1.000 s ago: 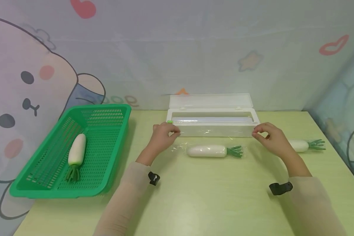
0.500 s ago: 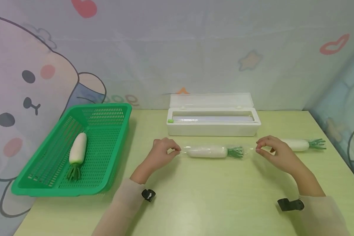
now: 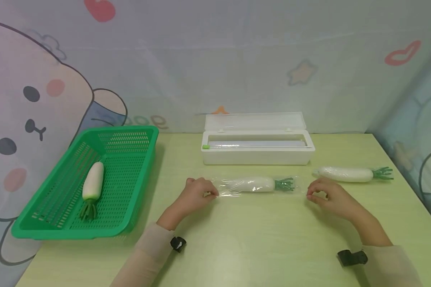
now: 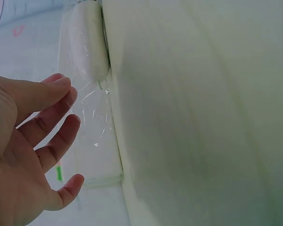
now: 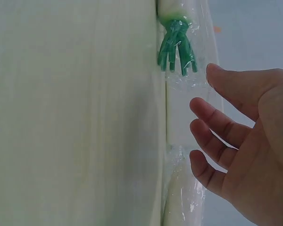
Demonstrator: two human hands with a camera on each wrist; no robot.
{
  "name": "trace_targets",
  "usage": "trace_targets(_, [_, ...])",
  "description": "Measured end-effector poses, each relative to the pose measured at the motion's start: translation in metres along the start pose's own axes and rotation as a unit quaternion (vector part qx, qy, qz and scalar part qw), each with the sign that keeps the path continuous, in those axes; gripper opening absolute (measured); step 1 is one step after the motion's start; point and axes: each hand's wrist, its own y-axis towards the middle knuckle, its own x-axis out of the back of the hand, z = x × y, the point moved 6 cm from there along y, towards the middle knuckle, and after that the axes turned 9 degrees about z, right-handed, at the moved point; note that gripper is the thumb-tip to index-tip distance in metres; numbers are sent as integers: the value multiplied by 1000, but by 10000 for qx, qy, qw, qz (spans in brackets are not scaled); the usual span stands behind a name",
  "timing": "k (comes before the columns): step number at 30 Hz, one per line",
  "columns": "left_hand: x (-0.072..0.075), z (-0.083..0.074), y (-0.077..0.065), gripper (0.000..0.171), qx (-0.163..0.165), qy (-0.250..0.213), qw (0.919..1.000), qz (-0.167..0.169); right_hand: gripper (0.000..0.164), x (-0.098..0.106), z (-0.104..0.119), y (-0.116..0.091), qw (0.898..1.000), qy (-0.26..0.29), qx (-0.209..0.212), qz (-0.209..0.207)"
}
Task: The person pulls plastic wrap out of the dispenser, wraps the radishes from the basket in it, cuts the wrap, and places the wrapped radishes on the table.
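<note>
A white radish with green leaf stubs (image 3: 251, 184) lies on the table with clear cling film (image 3: 230, 192) over and around it. At the film's left end, my left hand (image 3: 195, 195) pinches the film between thumb and forefinger, and creases run from the fingertips to the radish. My right hand (image 3: 335, 197) is at the film's right end, beyond the leaf stubs, with thumb and forefinger pinched at its corner. In the right wrist view, the thumb of the right hand (image 5: 259, 141) hides the forefinger, and the other fingers are loosely bent.
Behind the radish stands a white cling film box (image 3: 256, 156), lid raised, with a roll inside. Another film-wrapped radish (image 3: 346, 174) lies at the right. A green basket (image 3: 136, 187) at the left holds a bare radish (image 3: 93, 181). A printed cloth (image 3: 251, 71) hangs behind.
Both hands have come from the box's front edge toward me and lowered, bringing the film over the radish. The wrapped radish at the right is now more fully visible.
</note>
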Motion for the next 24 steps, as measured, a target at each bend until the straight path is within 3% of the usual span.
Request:
trace_targets(13, [-11, 17, 18, 19, 587, 140, 9948, 825, 5, -14, -11, 17, 9961, -520, -44, 710])
trace_targets(18, [-14, 20, 26, 24, 823, 166, 9921, 931, 5, -15, -17, 24, 9951, -655, -70, 734])
trace_targets(24, [-15, 24, 34, 28, 734, 363, 9928, 879, 5, -15, -24, 32, 9926, -558, -649, 866])
